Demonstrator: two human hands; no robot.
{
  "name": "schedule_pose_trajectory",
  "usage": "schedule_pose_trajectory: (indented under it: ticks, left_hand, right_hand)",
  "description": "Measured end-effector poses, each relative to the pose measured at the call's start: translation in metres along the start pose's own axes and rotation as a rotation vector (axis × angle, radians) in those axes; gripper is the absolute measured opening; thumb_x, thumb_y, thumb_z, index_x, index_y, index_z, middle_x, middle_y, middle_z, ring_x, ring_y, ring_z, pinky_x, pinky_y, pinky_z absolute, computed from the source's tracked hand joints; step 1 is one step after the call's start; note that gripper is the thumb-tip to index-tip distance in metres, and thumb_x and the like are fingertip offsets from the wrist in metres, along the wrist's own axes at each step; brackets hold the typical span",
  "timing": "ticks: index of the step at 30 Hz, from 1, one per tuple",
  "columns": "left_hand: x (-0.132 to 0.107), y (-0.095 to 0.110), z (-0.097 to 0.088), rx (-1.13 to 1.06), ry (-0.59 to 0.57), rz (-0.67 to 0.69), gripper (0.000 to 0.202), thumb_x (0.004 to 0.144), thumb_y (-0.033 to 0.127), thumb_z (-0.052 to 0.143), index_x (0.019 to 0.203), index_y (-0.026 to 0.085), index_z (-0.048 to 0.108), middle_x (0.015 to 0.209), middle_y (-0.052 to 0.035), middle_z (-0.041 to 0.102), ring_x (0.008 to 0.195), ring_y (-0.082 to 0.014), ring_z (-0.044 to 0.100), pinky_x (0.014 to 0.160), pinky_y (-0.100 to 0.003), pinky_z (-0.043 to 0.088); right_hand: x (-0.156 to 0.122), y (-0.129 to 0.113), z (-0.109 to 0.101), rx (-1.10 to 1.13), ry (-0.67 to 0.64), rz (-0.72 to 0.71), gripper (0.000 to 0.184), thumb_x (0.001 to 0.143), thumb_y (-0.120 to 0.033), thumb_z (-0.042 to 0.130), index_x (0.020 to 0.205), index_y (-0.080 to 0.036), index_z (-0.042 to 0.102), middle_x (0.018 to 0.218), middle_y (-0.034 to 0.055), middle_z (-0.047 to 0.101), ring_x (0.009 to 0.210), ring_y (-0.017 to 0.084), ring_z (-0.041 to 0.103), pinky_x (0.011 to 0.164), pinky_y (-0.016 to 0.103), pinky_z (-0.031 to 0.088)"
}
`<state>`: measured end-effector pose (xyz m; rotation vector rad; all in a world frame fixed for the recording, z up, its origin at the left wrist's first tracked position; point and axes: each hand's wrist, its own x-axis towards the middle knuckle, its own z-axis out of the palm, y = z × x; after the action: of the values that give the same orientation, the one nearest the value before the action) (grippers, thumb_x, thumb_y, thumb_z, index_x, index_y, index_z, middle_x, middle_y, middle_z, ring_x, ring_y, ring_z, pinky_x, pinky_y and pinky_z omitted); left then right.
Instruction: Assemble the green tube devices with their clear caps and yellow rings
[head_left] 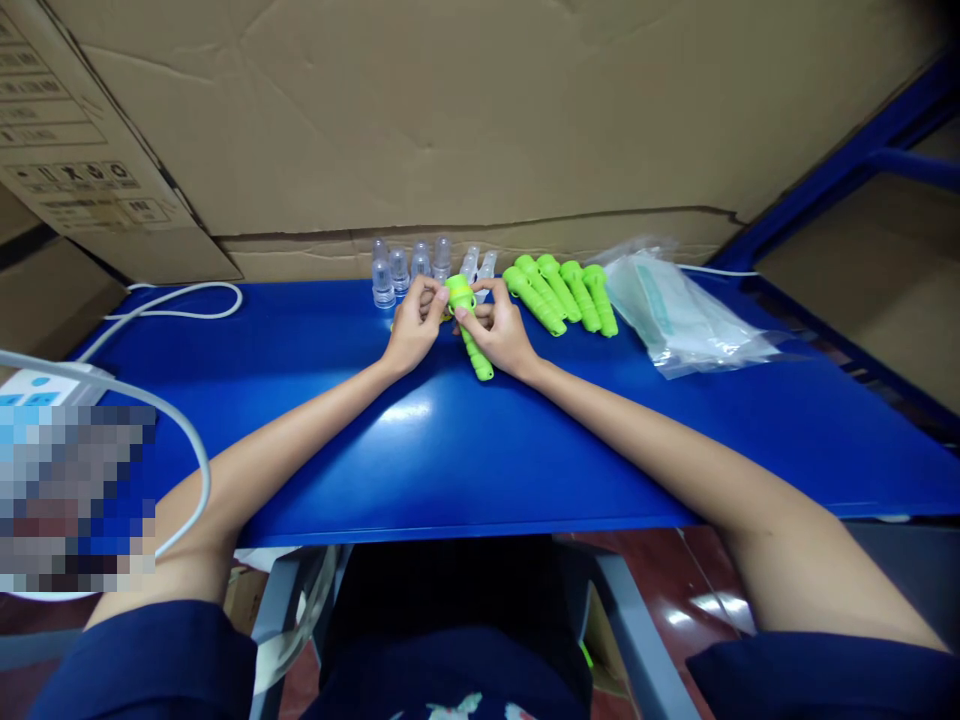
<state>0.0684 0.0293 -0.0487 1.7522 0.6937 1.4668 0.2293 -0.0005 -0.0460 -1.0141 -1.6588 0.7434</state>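
Both hands meet over one bright green, torch-shaped piece (476,356): the left hand (411,330) pinches its wide end from the left, and the right hand (505,338) has thumb and fingers closed around it just below. The piece is tilted — wide end away from the person, ribbed narrow end sticking out below the right thumb. A scrap of yellow shows by the fingers, too hidden to make out.

Just beyond the left hand stand several clear plastic caps (384,284); two slimmer, pale translucent pieces (487,266) are directly behind the hands. Near the right hand, on its right, more green pieces (570,292) lie side by side, with a clear plastic bag (679,310) past them. Well left of the left hand lie a white cable (196,312) and a power strip (56,383) — all on the blue table (450,455).
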Motion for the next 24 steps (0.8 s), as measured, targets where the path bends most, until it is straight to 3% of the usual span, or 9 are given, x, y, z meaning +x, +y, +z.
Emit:
schedule_pose_trajectory:
  ticks: [7,12,24]
  left_hand:
    - [0.0025,-0.0028,-0.0020,0.028,0.017,-0.068,0.049,0.091,0.072,0.059,0.095,0.023,0.055,0.077,-0.0010,0.066,0.077,-0.0163,0.071,0.069,-0.028,0.056]
    - [0.0006,0.0009,-0.0001,0.014,0.001,-0.084,0.042,0.093,0.065,0.062,0.100,0.024,0.057,0.076,-0.0001,0.065,0.076,-0.0162,0.071,0.070,-0.028,0.057]
    - [-0.0001,0.0033,-0.0005,-0.091,-0.042,-0.124,0.049,0.084,0.062,0.076,0.103,0.022,0.054,0.087,-0.0032,0.075,0.078,-0.0180,0.077,0.079,-0.032,0.063]
  right_hand:
    - [0.0003,0.0045,-0.0003,-0.012,0.018,-0.002,0.063,0.084,-0.074,0.067,0.118,-0.026,0.045,0.071,0.0004,0.071,0.066,0.025,0.074,0.059,0.039,0.061]
    - [-0.0008,0.0026,0.0008,0.019,0.036,-0.023,0.067,0.084,-0.074,0.067,0.121,-0.027,0.039,0.074,0.0003,0.070,0.065,0.024,0.073,0.061,0.040,0.062]
    - [-0.0017,0.0001,-0.0035,-0.035,-0.044,-0.061,0.060,0.092,-0.076,0.054,0.124,-0.028,0.036,0.075,0.0001,0.069,0.062,0.022,0.069,0.064,0.041,0.062]
